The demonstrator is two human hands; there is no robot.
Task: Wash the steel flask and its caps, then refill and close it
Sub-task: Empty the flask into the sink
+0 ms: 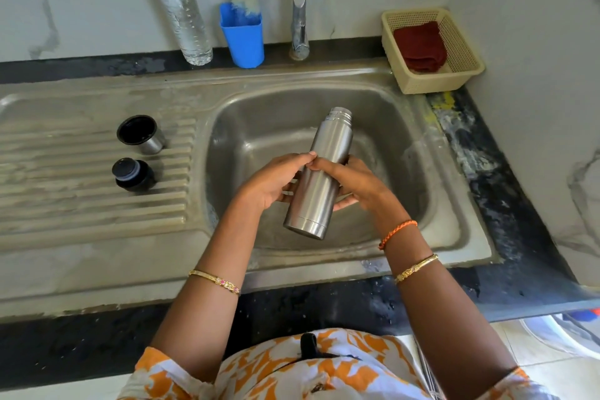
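So there's a steel sink unit (97, 256) set in a black counter (506, 191). On its ribbed drainboard, left side: a steel cup cap (141, 135) and black stopper (133, 174). Along the back edge: water bottle (181, 10), blue holder (243, 36). Back right corner: beige basket (467, 55).

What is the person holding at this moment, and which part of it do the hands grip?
Both hands, left hand and right hand, hold the open steel flask around the middle of its body, over the sink.
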